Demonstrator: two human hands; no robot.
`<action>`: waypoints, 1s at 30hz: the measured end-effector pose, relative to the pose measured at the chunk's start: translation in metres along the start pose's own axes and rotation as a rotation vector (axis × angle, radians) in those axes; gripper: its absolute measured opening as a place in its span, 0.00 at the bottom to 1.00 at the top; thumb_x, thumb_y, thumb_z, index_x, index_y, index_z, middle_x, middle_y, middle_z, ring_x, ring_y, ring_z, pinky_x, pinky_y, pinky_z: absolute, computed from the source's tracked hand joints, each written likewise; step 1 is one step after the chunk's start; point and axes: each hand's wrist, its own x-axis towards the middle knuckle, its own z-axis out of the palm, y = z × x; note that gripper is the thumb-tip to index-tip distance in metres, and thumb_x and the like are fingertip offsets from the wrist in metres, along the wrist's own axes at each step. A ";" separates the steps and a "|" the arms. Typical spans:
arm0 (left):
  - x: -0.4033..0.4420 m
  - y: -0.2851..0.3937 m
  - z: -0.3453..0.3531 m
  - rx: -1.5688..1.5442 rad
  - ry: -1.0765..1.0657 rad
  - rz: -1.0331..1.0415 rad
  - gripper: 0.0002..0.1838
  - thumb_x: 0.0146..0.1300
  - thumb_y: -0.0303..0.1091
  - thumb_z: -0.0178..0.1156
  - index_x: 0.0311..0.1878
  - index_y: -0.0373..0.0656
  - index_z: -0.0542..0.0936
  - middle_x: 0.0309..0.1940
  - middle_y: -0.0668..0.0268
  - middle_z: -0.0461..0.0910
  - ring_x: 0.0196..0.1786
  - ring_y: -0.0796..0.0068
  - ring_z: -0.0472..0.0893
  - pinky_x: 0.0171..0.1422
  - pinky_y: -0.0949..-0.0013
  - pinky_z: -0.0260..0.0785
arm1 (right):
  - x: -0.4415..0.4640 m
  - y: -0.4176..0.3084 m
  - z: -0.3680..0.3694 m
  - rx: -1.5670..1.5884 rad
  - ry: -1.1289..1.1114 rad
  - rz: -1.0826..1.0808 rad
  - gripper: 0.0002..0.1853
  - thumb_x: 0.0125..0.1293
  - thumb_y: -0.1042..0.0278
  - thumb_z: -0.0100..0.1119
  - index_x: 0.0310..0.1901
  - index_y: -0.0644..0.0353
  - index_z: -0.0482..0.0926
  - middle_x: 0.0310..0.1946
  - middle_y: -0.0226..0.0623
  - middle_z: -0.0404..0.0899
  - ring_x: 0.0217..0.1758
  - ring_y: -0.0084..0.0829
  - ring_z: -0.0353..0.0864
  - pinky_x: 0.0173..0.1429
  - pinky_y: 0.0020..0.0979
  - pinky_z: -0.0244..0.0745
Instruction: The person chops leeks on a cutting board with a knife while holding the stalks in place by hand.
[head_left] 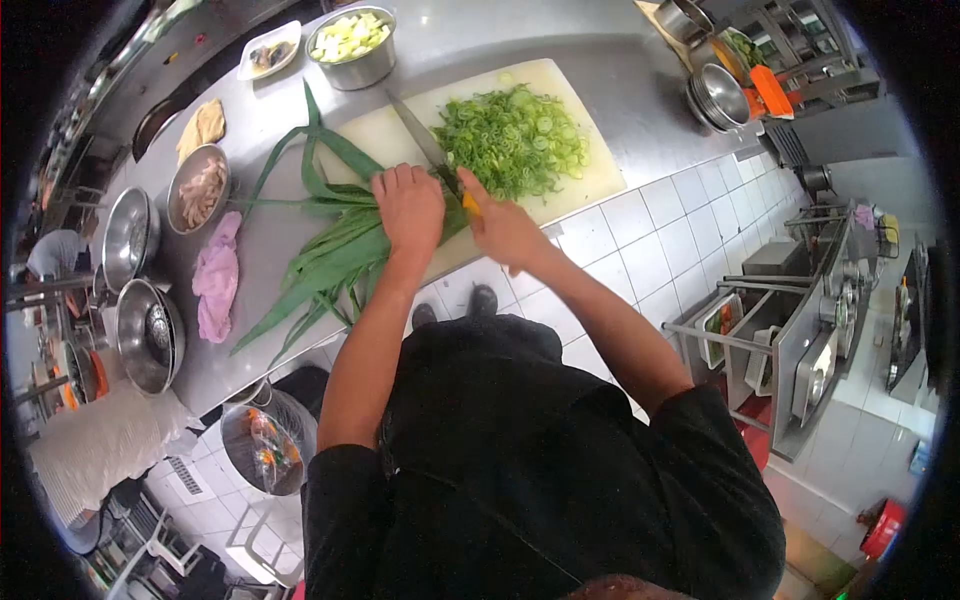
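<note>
Leaves: long, flat, deep green, in a loose bundle; pressed under the left hand and fanning out past the board's left end, some strands bent and looping upward.
Knife: long metal blade, yellow grip held in the right hand; set between leaves and chopped heap, tip pointing away from the person and to the left.
Chopped greens: thin rings and shreds, bright to pale green, heaped loosely right of the blade.
Board: pale, rectangular, lying flat at a slant on the metal table.
</note>
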 end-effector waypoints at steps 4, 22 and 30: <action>0.005 -0.003 -0.002 0.052 -0.035 0.019 0.08 0.65 0.34 0.59 0.33 0.40 0.81 0.36 0.58 0.79 0.46 0.56 0.78 0.56 0.53 0.70 | 0.006 0.013 -0.022 -0.029 -0.043 -0.003 0.41 0.70 0.71 0.50 0.83 0.43 0.48 0.31 0.60 0.84 0.29 0.58 0.84 0.37 0.51 0.82; 0.002 -0.025 -0.012 -0.072 -0.083 0.114 0.05 0.65 0.32 0.58 0.34 0.42 0.78 0.35 0.59 0.77 0.44 0.57 0.78 0.56 0.54 0.70 | -0.056 -0.079 -0.073 -0.149 -0.192 0.174 0.37 0.69 0.71 0.46 0.80 0.57 0.55 0.32 0.62 0.84 0.37 0.60 0.86 0.50 0.55 0.80; 0.004 -0.023 -0.013 -0.047 -0.075 0.122 0.06 0.65 0.34 0.59 0.34 0.43 0.78 0.34 0.60 0.77 0.45 0.59 0.78 0.54 0.55 0.69 | -0.080 -0.073 -0.057 -0.181 -0.150 0.143 0.37 0.68 0.70 0.52 0.79 0.65 0.56 0.29 0.63 0.83 0.34 0.63 0.85 0.47 0.57 0.80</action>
